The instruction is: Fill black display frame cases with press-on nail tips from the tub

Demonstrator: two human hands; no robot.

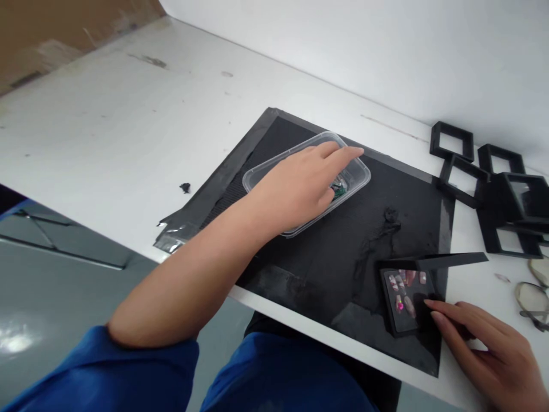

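My left hand (302, 180) reaches over a clear plastic tub (364, 174) that stands on a black mat. Its fingers are spread, the index finger stretched across the far rim and the thumb bent down inside. Small green and clear pieces (338, 187) lie in the tub beside the thumb; part of the inside is hidden by the hand. At the lower right, my right hand (489, 343) has thumb and index fingertip close together at the right edge of a black box (392, 309). Its lid (437, 261) stands raised, and several decorated false nails (401, 289) show inside.
Several black square frames with clear windows (452, 140) cluster on the right of the white table (107, 126). Beige-rimmed round items (532, 297) lie below them. The black mat (313, 274) has taped edges. A black scrap (185, 187) lies to its left.
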